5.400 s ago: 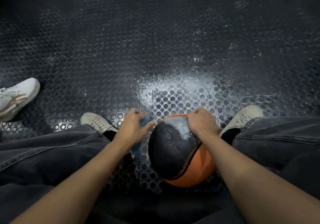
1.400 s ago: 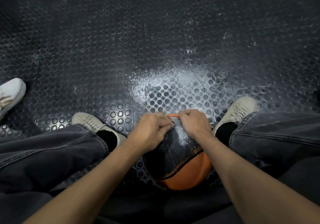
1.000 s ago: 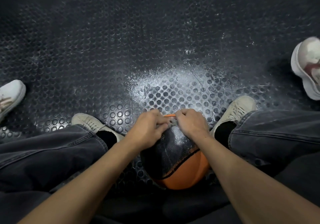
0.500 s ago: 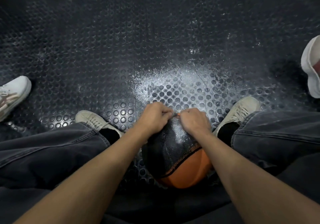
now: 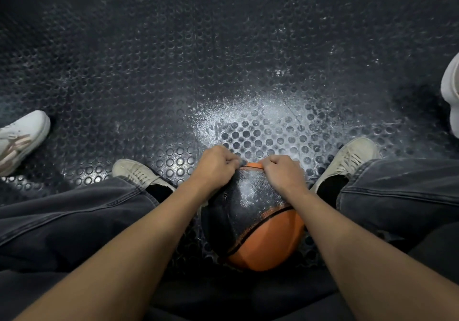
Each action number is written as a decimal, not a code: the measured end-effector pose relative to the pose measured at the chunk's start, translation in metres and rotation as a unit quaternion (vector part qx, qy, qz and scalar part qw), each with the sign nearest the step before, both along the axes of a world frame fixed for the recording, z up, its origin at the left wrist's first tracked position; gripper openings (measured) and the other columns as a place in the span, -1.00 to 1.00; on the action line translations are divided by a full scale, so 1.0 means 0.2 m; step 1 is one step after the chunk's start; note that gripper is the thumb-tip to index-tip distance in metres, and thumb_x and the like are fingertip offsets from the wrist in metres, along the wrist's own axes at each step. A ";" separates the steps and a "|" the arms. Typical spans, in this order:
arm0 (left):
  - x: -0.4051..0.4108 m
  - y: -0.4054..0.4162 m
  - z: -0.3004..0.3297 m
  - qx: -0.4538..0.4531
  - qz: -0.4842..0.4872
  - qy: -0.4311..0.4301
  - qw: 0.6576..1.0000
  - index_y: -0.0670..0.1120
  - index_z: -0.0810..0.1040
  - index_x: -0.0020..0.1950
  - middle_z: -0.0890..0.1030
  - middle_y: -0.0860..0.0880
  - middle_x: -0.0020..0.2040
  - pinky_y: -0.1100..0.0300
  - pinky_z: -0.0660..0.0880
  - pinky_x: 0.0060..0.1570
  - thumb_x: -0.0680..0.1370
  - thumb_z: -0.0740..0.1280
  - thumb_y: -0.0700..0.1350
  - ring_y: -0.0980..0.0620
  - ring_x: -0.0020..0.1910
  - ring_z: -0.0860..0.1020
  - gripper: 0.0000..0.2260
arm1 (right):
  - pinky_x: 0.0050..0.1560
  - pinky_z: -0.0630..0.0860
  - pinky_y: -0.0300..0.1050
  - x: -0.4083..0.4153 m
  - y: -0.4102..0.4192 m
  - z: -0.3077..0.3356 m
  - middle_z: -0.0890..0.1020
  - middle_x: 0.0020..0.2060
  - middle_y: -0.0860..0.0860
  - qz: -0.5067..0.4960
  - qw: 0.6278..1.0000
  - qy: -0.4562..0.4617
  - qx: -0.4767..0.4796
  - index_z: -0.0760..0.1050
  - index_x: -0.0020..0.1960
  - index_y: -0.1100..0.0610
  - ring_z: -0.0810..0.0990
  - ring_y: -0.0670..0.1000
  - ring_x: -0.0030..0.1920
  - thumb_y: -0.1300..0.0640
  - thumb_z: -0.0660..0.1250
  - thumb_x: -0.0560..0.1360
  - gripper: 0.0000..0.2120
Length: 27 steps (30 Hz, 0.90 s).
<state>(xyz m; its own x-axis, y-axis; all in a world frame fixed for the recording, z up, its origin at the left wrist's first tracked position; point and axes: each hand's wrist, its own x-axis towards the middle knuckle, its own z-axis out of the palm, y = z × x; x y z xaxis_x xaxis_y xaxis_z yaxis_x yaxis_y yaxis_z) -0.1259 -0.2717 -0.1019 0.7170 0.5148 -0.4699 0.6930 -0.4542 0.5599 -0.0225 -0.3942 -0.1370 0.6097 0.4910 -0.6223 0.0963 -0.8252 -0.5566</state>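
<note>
Studded rubber floor [image 5: 173, 72], dusted white at centre frame. Basketball [image 5: 270, 243], lower centre between the seated person's legs: probably light, firm and pebbled (grippy where orange, likely slicker under the dark covering [image 5: 248, 196]), best steadied by its sides. Left hand [image 5: 214, 165] and right hand [image 5: 282, 171], fingers curled, pinch the covering's far edge; fingertips and the ball's underside are hidden.

left hand [image 5: 214, 169]: fingers curled, knuckles up | right hand [image 5: 283, 171]: fingers curled | forearms converging

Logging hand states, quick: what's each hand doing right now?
Left hand: closed, pinching a small grey-blue cloth atop the basketball.
Right hand: closed, fingers curled on the basketball.
</note>
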 end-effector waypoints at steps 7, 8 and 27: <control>-0.23 -0.07 0.11 0.006 -0.089 -0.109 0.990 0.01 0.67 0.09 0.57 0.05 -0.11 0.50 0.32 -0.25 0.54 0.39 -0.12 0.32 -0.27 0.46 -0.84 | -0.38 0.32 -0.20 -0.03 0.02 0.00 0.48 -0.44 -0.04 -0.005 1.000 -0.016 -0.001 0.46 -0.31 0.07 0.39 -0.02 -0.43 0.05 0.18 0.64 -0.64; -0.20 -0.04 0.08 0.014 -0.075 -0.097 0.992 0.01 0.68 0.08 0.57 0.04 -0.10 0.48 0.34 -0.22 0.54 0.38 -0.13 0.29 -0.25 0.46 -0.85 | -0.37 0.33 -0.19 -0.03 0.02 0.00 0.48 -0.44 -0.04 -0.008 1.000 -0.018 -0.003 0.45 -0.33 0.07 0.40 -0.01 -0.42 0.05 0.19 0.63 -0.64; -0.22 -0.08 0.08 0.022 -0.021 -0.082 0.996 -0.02 0.68 0.09 0.59 -0.02 -0.07 0.23 0.45 -0.04 0.54 0.39 -0.09 0.05 -0.08 0.55 -0.84 | -0.33 0.35 -0.21 -0.15 0.04 0.09 0.55 -0.27 -0.10 -0.001 0.996 -0.084 -0.007 0.58 0.15 -0.07 0.48 -0.07 -0.33 0.06 0.09 0.66 -0.71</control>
